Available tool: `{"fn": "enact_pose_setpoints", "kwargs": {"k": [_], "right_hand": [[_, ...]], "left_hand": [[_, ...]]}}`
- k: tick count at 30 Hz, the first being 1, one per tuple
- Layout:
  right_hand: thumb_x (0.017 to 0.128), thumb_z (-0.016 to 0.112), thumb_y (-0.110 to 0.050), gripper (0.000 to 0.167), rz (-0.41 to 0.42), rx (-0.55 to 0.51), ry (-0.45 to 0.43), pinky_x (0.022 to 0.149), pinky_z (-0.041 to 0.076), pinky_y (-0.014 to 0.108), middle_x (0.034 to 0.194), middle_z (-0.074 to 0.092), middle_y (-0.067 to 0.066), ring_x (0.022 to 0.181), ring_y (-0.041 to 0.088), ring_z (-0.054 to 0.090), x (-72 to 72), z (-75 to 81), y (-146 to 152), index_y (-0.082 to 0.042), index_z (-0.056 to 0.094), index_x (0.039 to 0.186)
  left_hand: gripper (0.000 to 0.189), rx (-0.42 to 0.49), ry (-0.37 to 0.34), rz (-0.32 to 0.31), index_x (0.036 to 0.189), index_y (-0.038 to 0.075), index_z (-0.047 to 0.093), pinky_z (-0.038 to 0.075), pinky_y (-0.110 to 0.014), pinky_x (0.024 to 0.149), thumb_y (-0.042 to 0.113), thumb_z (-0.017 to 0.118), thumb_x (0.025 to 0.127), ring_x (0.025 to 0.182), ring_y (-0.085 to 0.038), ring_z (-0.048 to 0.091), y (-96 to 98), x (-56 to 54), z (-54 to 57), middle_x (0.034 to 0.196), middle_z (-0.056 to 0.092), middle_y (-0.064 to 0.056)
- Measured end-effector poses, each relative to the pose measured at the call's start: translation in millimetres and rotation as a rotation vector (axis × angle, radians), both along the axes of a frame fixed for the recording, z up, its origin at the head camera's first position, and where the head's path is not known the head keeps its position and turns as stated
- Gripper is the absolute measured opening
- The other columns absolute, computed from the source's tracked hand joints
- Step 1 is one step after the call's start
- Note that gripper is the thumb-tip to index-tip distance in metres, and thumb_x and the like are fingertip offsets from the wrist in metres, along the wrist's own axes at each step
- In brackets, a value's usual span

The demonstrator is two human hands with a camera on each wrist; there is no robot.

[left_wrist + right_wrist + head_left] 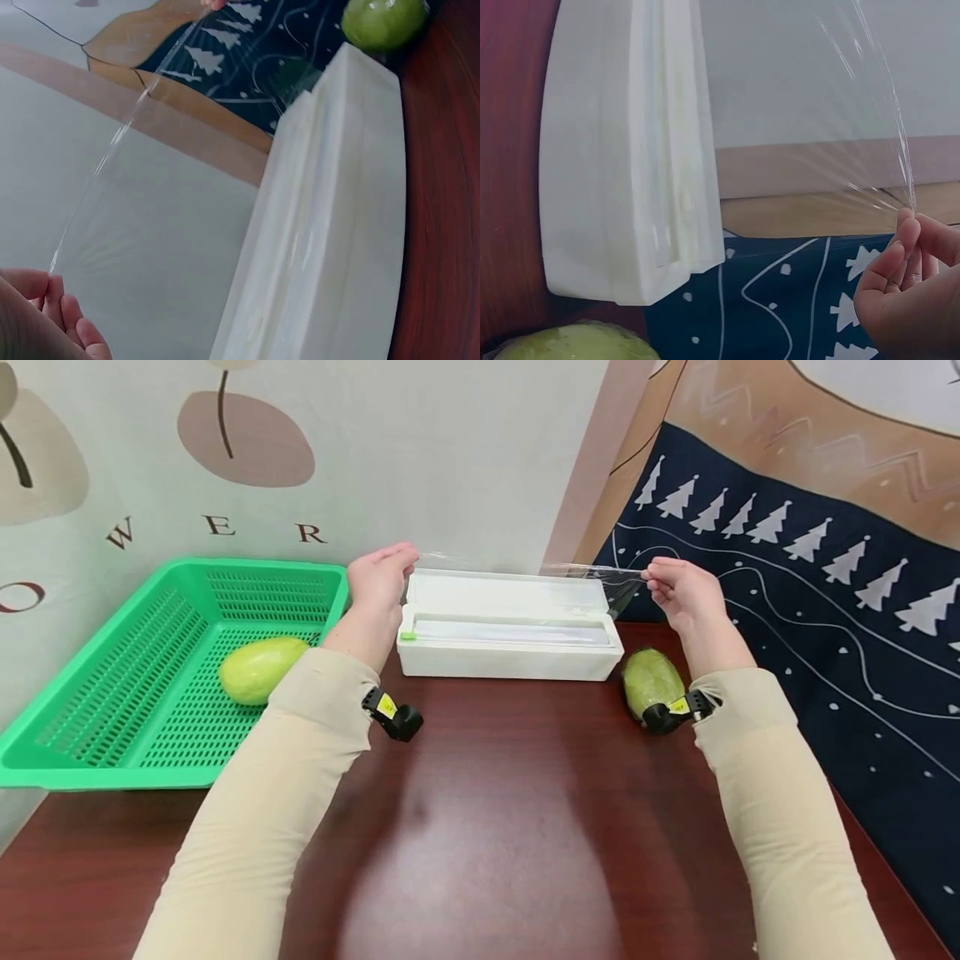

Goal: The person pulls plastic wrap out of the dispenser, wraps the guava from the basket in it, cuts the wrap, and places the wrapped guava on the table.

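Note:
A sheet of clear plastic wrap is stretched above a white wrap dispenser box, whose lid stands open at the back. My left hand pinches one upper corner of the sheet between thumb and fingers, at the box's left end. At the right end, my right hand pinches the other corner. The film's edge runs taut from hand to hand. Inside the box a pale roll shows, and a small green piece sits at its left front rim.
A green melon-like fruit, apparently in film, lies right of the box, below my right wrist. On the left, a green perforated basket holds a yellow-green oval fruit. Patterned cloths hang behind the dark red table.

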State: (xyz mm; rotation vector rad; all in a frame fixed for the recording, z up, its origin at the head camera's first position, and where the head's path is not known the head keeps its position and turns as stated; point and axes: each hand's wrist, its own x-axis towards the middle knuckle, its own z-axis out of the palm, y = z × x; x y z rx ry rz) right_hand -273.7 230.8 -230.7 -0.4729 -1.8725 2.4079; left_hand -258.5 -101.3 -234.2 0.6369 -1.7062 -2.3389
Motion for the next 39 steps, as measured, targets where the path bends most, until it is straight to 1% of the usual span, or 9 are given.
{"fn": "enact_pose_setpoints", "kwargs": {"k": [4,8,12,17,26,31,34,36,39], "right_hand": [[0.087,0.062,-0.002,0.014,-0.004,-0.033,0.018,0.059,0.045,0.015,0.064,0.066,-0.002,0.056,0.007,0.056,-0.2,6.9,3,-0.012,0.065,0.077],[0.085,0.063,-0.002,0.011,-0.019,-0.061,0.019,0.06,0.045,0.016,0.065,0.067,0.0,0.056,0.008,0.056,-0.9,13.4,6,-0.01,0.065,0.079],[0.085,0.064,-0.001,0.008,-0.027,-0.092,0.018,0.058,0.045,0.017,0.066,0.067,0.001,0.056,0.009,0.057,-2.2,20.4,7,-0.009,0.065,0.081],[0.084,0.064,-0.001,0.007,-0.023,-0.118,0.035,0.059,0.045,0.018,0.065,0.067,0.003,0.055,0.01,0.056,-2.7,29.4,9,-0.007,0.065,0.082],[0.084,0.064,0.0,0.006,-0.008,-0.168,0.068,0.058,0.045,0.019,0.067,0.067,0.005,0.057,0.012,0.057,2.9,42.0,12,-0.006,0.065,0.085],[0.083,0.066,-0.002,0.008,-0.011,-0.183,0.081,0.059,0.045,0.02,0.069,0.067,0.005,0.057,0.013,0.058,6.1,50.4,14,-0.006,0.065,0.09],[0.083,0.065,-0.001,0.009,-0.007,-0.195,0.096,0.058,0.044,0.021,0.069,0.067,0.006,0.057,0.014,0.058,7.7,55.4,16,-0.005,0.065,0.091],[0.083,0.066,0.0,0.01,-0.008,-0.207,0.105,0.058,0.044,0.021,0.07,0.067,0.007,0.057,0.014,0.058,8.7,58.2,18,-0.005,0.065,0.091],[0.083,0.065,0.0,0.008,-0.003,-0.219,0.126,0.058,0.043,0.022,0.07,0.067,0.007,0.057,0.015,0.057,10.8,61.4,20,-0.004,0.065,0.09]], "left_hand": [[0.032,0.05,0.002,-0.006,0.115,0.005,0.066,0.044,-0.015,0.074,0.001,0.063,0.084,0.08,-0.006,0.055,1.5,-0.5,8.0,0.12,0.064,-0.002],[0.031,0.046,-0.004,-0.019,0.115,0.007,0.067,0.043,-0.016,0.072,0.003,0.062,0.084,0.077,-0.005,0.054,3.4,-1.4,14.7,0.106,0.065,0.0],[0.031,0.06,-0.007,-0.033,0.117,0.008,0.066,0.042,-0.014,0.067,0.005,0.063,0.086,0.077,-0.005,0.052,4.4,-0.7,21.9,0.09,0.062,0.004],[0.031,0.117,0.005,-0.044,0.117,0.009,0.066,0.04,-0.013,0.061,0.005,0.063,0.087,0.076,-0.006,0.051,4.6,-0.3,30.8,0.082,0.06,0.005],[0.032,0.204,0.035,-0.053,0.116,0.008,0.066,0.04,-0.014,0.064,0.002,0.064,0.085,0.078,-0.008,0.051,4.8,5.8,44.3,0.088,0.061,0.003],[0.033,0.253,0.054,-0.082,0.118,0.01,0.064,0.041,-0.016,0.076,0.003,0.063,0.086,0.086,-0.008,0.053,4.2,10.8,53.2,0.108,0.064,0.002],[0.033,0.286,0.064,-0.098,0.119,0.011,0.064,0.04,-0.017,0.079,0.004,0.064,0.086,0.089,-0.008,0.053,4.6,12.5,58.6,0.119,0.063,0.0],[0.033,0.306,0.069,-0.105,0.118,0.011,0.065,0.04,-0.017,0.08,0.004,0.065,0.085,0.089,-0.008,0.054,5.1,13.2,61.9,0.117,0.064,0.001],[0.032,0.332,0.078,-0.117,0.117,0.011,0.065,0.04,-0.017,0.081,0.004,0.065,0.085,0.087,-0.008,0.054,5.4,14.5,65.9,0.105,0.066,0.002]]}}
